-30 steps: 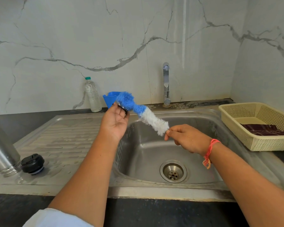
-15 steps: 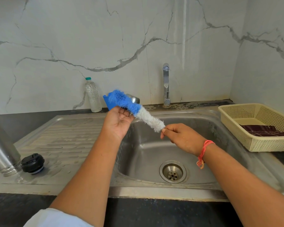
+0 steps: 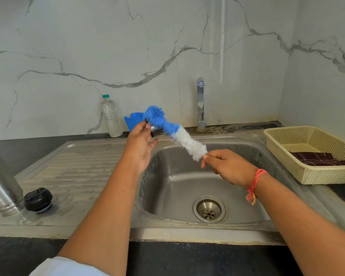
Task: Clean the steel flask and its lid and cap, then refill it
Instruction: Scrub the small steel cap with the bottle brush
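Two hands hover over the sink point(image 3: 173, 182) so drips fall in, the left hand point(image 3: 140, 148) pinching the cap point(image 3: 153, 128) against the brush point(image 3: 179, 136), the right hand point(image 3: 227, 168) pinching its stem, while the flask point(image 3: 4, 186) and lid point(image 3: 38, 199) (apparently draining) stand left of the sink.

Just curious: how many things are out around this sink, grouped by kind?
Flask parts: 3 (steel flask, black lid, cap mostly hidden by the left hand)
Brushes: 1 (blue-and-white brush)
Containers: 3 (plastic bottle, blue tub, yellow basket)
Cloths: 1 (dark cloth)
Total: 8
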`<action>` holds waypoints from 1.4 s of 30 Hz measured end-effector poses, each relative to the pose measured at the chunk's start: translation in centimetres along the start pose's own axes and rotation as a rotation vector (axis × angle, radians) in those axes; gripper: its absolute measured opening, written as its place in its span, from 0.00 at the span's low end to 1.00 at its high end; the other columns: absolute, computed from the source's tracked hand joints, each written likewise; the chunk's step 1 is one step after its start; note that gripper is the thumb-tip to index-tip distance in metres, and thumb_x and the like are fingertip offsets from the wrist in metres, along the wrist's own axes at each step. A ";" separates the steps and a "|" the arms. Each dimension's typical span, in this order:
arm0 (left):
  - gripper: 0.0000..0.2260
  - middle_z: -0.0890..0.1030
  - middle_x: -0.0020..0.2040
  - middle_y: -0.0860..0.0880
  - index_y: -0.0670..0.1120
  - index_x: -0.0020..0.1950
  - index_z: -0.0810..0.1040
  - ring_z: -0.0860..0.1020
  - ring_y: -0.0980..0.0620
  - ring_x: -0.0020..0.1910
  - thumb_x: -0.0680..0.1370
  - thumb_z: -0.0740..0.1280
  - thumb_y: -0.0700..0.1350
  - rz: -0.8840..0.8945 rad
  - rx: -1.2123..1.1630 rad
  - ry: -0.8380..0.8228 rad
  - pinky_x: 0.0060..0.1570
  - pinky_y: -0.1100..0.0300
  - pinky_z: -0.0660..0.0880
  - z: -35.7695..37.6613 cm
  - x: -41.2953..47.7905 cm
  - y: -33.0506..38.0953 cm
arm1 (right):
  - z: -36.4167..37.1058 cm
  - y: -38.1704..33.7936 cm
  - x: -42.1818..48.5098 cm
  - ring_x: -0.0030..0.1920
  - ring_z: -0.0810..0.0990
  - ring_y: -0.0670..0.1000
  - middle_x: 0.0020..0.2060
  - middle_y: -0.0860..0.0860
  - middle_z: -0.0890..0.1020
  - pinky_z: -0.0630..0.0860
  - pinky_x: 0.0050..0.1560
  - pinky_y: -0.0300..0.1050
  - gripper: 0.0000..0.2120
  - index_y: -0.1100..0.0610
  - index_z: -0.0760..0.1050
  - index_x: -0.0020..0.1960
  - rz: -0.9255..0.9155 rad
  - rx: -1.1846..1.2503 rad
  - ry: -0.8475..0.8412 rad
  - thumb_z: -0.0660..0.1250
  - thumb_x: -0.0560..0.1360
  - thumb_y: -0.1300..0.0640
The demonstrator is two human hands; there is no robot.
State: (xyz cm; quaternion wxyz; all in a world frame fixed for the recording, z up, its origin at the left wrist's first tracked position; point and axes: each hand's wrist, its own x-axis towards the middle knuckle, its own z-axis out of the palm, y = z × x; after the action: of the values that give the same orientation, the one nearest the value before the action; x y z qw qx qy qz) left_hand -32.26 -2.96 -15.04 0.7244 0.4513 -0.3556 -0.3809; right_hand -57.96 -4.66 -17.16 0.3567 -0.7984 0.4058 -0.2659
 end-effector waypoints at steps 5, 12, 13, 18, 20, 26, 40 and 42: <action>0.13 0.83 0.61 0.52 0.48 0.68 0.79 0.80 0.54 0.61 0.87 0.60 0.44 0.227 0.645 -0.135 0.61 0.60 0.74 1.3 -0.9 -1.2 | 0.1 -0.1 0.6 0.21 0.60 0.46 0.25 0.49 0.64 0.59 0.21 0.38 0.18 0.55 0.77 0.42 0.070 0.113 0.030 0.56 0.84 0.49; 0.13 0.83 0.59 0.51 0.48 0.67 0.80 0.79 0.56 0.60 0.87 0.58 0.44 0.221 0.592 -0.071 0.59 0.61 0.71 0.1 0.0 -0.8 | -0.3 -0.1 0.1 0.24 0.55 0.47 0.27 0.49 0.62 0.51 0.25 0.35 0.15 0.55 0.73 0.43 0.212 0.290 -0.103 0.55 0.84 0.50; 0.13 0.84 0.60 0.50 0.48 0.67 0.80 0.79 0.54 0.61 0.87 0.58 0.44 0.214 0.574 -0.089 0.62 0.59 0.72 0.3 0.0 -1.1 | -0.3 -0.2 0.2 0.24 0.55 0.47 0.27 0.49 0.62 0.50 0.25 0.35 0.15 0.55 0.73 0.43 0.217 0.310 -0.104 0.55 0.84 0.50; 0.09 0.85 0.58 0.48 0.46 0.62 0.79 0.82 0.51 0.60 0.87 0.59 0.42 0.038 -0.070 0.022 0.67 0.56 0.74 0.3 0.4 -0.2 | -1.0 0.1 -0.1 0.25 0.54 0.46 0.27 0.48 0.61 0.50 0.26 0.34 0.14 0.54 0.73 0.44 0.242 0.368 -0.145 0.55 0.84 0.50; 0.09 0.85 0.60 0.45 0.44 0.64 0.77 0.84 0.49 0.60 0.87 0.60 0.41 -0.036 -0.340 0.036 0.68 0.52 0.76 0.1 0.3 0.4 | -0.9 0.2 -0.2 0.26 0.53 0.46 0.28 0.48 0.60 0.49 0.26 0.35 0.14 0.54 0.72 0.44 0.264 0.400 -0.181 0.55 0.84 0.50; 0.09 0.87 0.50 0.39 0.37 0.62 0.75 0.84 0.43 0.58 0.87 0.58 0.40 -0.089 -0.628 0.061 0.67 0.46 0.77 0.2 0.3 0.8 | 0.1 -0.6 -0.4 0.24 0.51 0.43 0.29 0.47 0.57 0.48 0.23 0.32 0.16 0.51 0.70 0.39 0.298 0.691 -0.360 0.55 0.84 0.49; 0.12 0.86 0.55 0.38 0.36 0.66 0.74 0.86 0.45 0.54 0.86 0.62 0.41 -0.093 -0.641 0.020 0.58 0.50 0.82 0.4 0.2 0.0 | 1.6 -1.6 -0.3 0.20 0.53 0.41 0.27 0.45 0.58 0.50 0.19 0.30 0.17 0.51 0.70 0.37 0.423 0.994 -0.522 0.56 0.83 0.48; 0.12 0.86 0.57 0.38 0.36 0.66 0.75 0.85 0.46 0.57 0.84 0.63 0.41 -0.088 -0.605 -0.002 0.63 0.50 0.79 0.8 0.1 -0.2 | 1.6 -1.8 -0.1 0.21 0.51 0.41 0.25 0.44 0.59 0.49 0.19 0.30 0.17 0.51 0.70 0.36 0.444 1.052 -0.548 0.56 0.83 0.49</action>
State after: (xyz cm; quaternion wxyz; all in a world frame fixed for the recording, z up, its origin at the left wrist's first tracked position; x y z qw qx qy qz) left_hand -32.95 -3.36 -14.95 0.8085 0.2297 -0.2068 -0.5009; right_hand -56.01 -3.29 -16.77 0.8390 -0.4522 0.2708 -0.1352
